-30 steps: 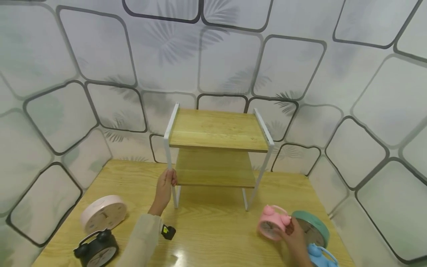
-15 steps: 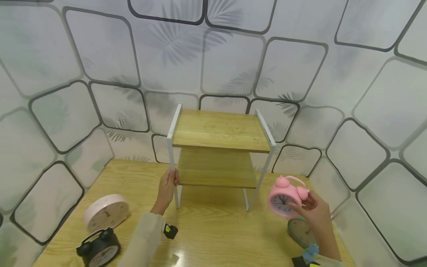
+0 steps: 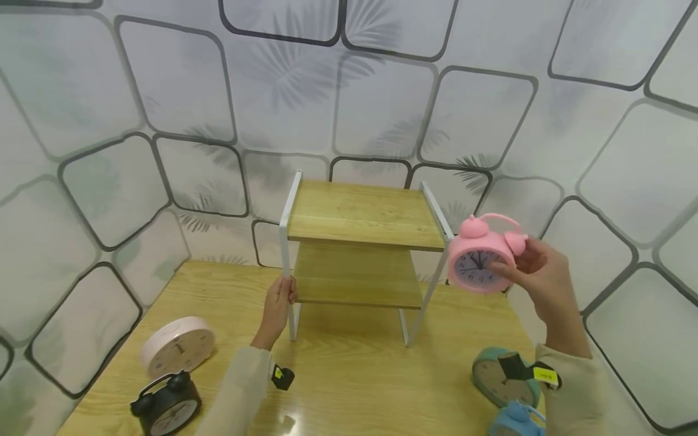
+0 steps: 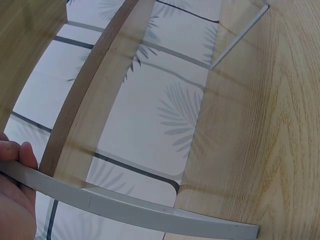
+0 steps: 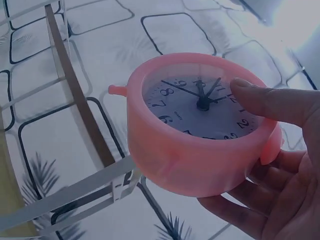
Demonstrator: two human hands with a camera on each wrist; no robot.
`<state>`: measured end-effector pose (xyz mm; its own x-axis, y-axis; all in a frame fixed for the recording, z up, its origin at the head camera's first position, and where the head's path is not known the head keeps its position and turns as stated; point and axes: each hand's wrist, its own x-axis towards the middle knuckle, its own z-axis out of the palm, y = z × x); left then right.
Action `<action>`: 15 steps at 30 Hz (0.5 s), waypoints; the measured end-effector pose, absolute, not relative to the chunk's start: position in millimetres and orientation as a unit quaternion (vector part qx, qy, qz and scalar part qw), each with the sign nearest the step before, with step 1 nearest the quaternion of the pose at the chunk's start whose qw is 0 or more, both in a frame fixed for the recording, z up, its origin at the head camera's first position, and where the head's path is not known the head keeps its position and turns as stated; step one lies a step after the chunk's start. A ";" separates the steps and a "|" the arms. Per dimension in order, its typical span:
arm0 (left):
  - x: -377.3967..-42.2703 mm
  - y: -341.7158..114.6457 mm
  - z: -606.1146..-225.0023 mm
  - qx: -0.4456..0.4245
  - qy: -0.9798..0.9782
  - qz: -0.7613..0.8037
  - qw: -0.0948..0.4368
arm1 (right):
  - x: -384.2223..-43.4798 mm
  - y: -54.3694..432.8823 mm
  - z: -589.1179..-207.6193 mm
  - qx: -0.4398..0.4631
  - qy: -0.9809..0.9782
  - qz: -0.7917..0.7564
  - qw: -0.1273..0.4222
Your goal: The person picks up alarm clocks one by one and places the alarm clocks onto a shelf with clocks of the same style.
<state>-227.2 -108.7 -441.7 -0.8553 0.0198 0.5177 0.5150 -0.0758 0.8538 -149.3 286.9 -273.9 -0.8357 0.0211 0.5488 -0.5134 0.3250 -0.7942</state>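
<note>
My right hand point(image 3: 545, 275) holds a pink twin-bell alarm clock point(image 3: 473, 245) up in the air, just right of the shelf's top board. In the right wrist view the thumb point(image 5: 270, 102) lies over the glass of the clock point(image 5: 165, 155), while the other fingers curl behind its body. On the other side, my left hand point(image 3: 276, 309) grips the white left front leg of a two-tier wooden shelf point(image 3: 360, 215). The left wrist view shows the fingers point(image 4: 15, 152) wrapped round that white frame point(image 4: 125, 207), beside the lower board's edge. Both shelf boards are bare.
At the table's left stand a round pale pink clock point(image 3: 180, 345) and a black twin-bell alarm clock point(image 3: 168, 402). A green round clock point(image 3: 498, 378) and a blue alarm clock point(image 3: 518, 419) are at the right front. Patterned walls point(image 3: 283, 109) close in the wooden table point(image 3: 349, 375).
My right hand has lifted the pink alarm clock off the table beside the green clock, up to the height of the top board. The left hand keeps its grip on the shelf leg.
</note>
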 end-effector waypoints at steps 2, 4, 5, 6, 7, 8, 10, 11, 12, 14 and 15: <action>-227.8 -108.7 -442.5 -0.205 -0.655 -0.706 0.177 | -156.0 281.2 -260.6 0.175 -0.778 0.554 0.241; -228.5 -109.1 -443.2 -0.202 -0.656 -0.706 0.176 | -162.4 274.0 -248.3 0.188 -0.780 0.548 0.239; -228.8 -109.6 -443.4 -0.201 -0.657 -0.705 0.175 | -165.8 269.9 -242.5 0.195 -0.779 0.548 0.235; -229.1 -110.1 -443.3 -0.197 -0.657 -0.707 0.173 | -169.1 265.7 -237.0 0.203 -0.777 0.549 0.229; -229.6 -110.4 -443.6 -0.195 -0.659 -0.706 0.172 | -172.5 261.6 -231.8 0.213 -0.772 0.556 0.223; -229.8 -110.8 -443.7 -0.193 -0.661 -0.705 0.170 | -175.9 257.4 -226.8 0.222 -0.767 0.562 0.217; -229.9 -111.3 -443.6 -0.191 -0.662 -0.706 0.164 | -183.3 248.4 -217.8 0.239 -0.761 0.566 0.208; -229.6 -111.3 -443.5 -0.188 -0.663 -0.706 0.162 | -187.0 243.8 -213.9 0.245 -0.761 0.564 0.205; -229.4 -111.2 -443.5 -0.185 -0.663 -0.708 0.159 | -190.9 239.1 -210.3 0.250 -0.761 0.564 0.201; -228.6 -110.7 -443.4 -0.178 -0.663 -0.710 0.156 | -198.4 228.8 -203.5 0.251 -0.774 0.544 0.203; -228.3 -110.3 -443.4 -0.175 -0.663 -0.711 0.155 | -202.2 223.6 -200.5 0.251 -0.782 0.533 0.203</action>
<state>-228.3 -110.3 -443.4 -0.8903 0.0119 0.4551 0.4532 -0.0714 0.8885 -202.2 223.6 -200.5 -0.7912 -0.1766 0.5856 -0.6096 0.3049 -0.7317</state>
